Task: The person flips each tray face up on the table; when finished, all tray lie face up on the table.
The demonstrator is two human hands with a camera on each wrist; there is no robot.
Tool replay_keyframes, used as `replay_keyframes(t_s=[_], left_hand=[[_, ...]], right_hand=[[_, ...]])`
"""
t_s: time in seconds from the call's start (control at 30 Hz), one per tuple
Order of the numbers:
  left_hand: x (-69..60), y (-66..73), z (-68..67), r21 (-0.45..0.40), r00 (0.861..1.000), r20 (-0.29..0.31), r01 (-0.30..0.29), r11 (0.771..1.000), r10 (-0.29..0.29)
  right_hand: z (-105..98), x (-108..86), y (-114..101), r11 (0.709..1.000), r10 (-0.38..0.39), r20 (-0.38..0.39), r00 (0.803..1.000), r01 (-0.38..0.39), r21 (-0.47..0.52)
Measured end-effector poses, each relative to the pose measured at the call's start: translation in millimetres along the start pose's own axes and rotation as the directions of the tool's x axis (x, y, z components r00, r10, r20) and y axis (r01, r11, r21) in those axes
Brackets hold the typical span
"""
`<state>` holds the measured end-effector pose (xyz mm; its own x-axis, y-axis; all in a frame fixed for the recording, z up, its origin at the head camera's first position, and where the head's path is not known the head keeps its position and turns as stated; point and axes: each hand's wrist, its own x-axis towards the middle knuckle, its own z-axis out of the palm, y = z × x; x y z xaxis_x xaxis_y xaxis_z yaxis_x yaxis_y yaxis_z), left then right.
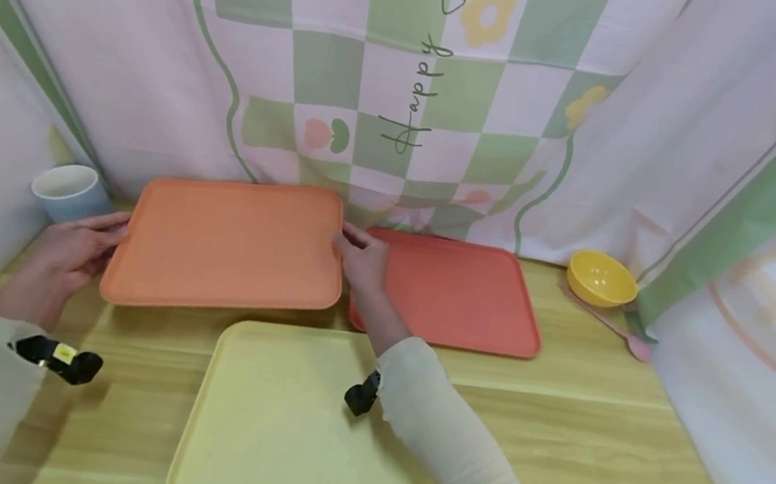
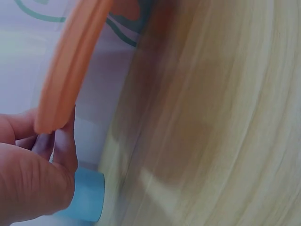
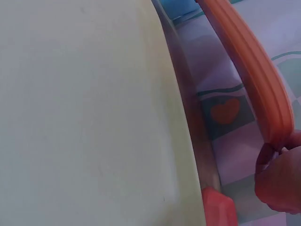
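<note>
An orange tray point(image 1: 229, 246) is held off the table between both hands in the head view. My left hand point(image 1: 77, 246) grips its left edge; the left wrist view shows the thumb and fingers of the left hand point(image 2: 37, 165) pinching the tray's rim point(image 2: 70, 70). At the opposite short edge, my right hand point(image 1: 362, 259) pinches the rim, seen also in the right wrist view, where the right hand point(image 3: 280, 176) holds the orange tray point(image 3: 256, 70) at its end. A yellow tray point(image 1: 276, 423) lies nearer, partly under the right forearm. Behind the right hand, a red tray point(image 1: 454, 296) lies flat.
A blue cup point(image 1: 70, 194) stands at the back left, close to the left hand. At the back right are a yellow bowl point(image 1: 601, 279) and a pink spoon point(image 1: 632, 344). A patterned curtain point(image 1: 395, 79) hangs behind the wooden table point(image 1: 589, 448).
</note>
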<state>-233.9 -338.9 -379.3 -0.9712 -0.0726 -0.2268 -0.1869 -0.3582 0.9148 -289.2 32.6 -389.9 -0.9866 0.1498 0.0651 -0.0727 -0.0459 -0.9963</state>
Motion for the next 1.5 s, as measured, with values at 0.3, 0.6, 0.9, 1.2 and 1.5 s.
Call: replay_keyframes(t_s=[0.3,0.6,0.9,1.2,1.5], left_hand=[[7.1,-4.0,8.4,0.081,0.957,-0.285,0.076,0.994,-0.05],[13.1,-9.4,8.2,0.145,0.954,-0.297,0.095,0.985,-0.048],[16.2,-12.5,7.1,0.116,0.956,-0.292,0.072,0.991,-0.036],[19.6,-15.4,9.3,0.102,0.942,-0.335,0.075,0.992,-0.036],[25.8,-15.2,1.4,0.14,0.912,-0.403,0.144,0.98,-0.076]], right_hand=[[-1,1.6,6,0.986,0.117,0.057,0.991,-0.109,-0.129],[-4,4.9,10,0.979,0.156,0.11,0.982,-0.139,-0.147],[-1,6.1,10,0.966,0.191,0.129,0.973,-0.163,-0.202],[6,10.1,12,0.949,0.184,0.118,0.976,-0.145,-0.281],[11,11.1,9,0.948,0.162,0.167,0.973,-0.106,-0.299]])
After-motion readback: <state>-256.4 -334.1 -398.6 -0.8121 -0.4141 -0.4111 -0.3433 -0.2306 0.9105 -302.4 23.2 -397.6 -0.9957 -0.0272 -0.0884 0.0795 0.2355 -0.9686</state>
